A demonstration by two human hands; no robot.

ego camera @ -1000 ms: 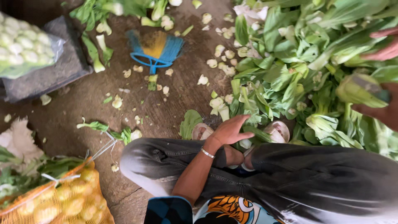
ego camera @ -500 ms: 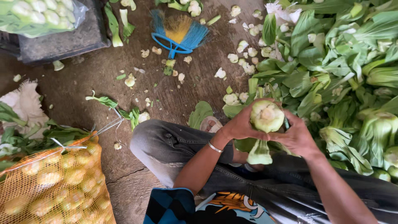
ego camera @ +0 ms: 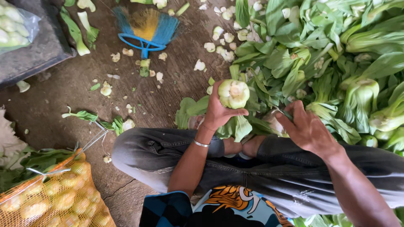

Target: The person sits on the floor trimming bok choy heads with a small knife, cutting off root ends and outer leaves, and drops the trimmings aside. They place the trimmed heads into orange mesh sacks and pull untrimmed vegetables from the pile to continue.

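My left hand (ego camera: 216, 111) grips a head of bok choy (ego camera: 233, 93) above my knees, with its pale cut base turned up toward me and its green leaves hanging below the hand. My right hand (ego camera: 309, 130) is a short way to the right of it, not touching it. Its fingers are closed around what looks like a small knife (ego camera: 285, 113), of which only a thin dark tip shows. Directly beyond both hands lies a big pile of bok choy (ego camera: 336, 63).
Pale cut stem pieces (ego camera: 219, 42) and loose leaves litter the brown floor ahead. A blue hand broom (ego camera: 145, 27) lies at the top centre. An orange mesh sack of yellow vegetables (ego camera: 50, 197) sits at the lower left. A dark crate (ego camera: 38, 50) holds a bagged pale vegetable (ego camera: 12, 29).
My right hand brought a bok choy from the pile to my left hand, and both held it. Now the right hand has drawn off to the right and the left holds it alone.
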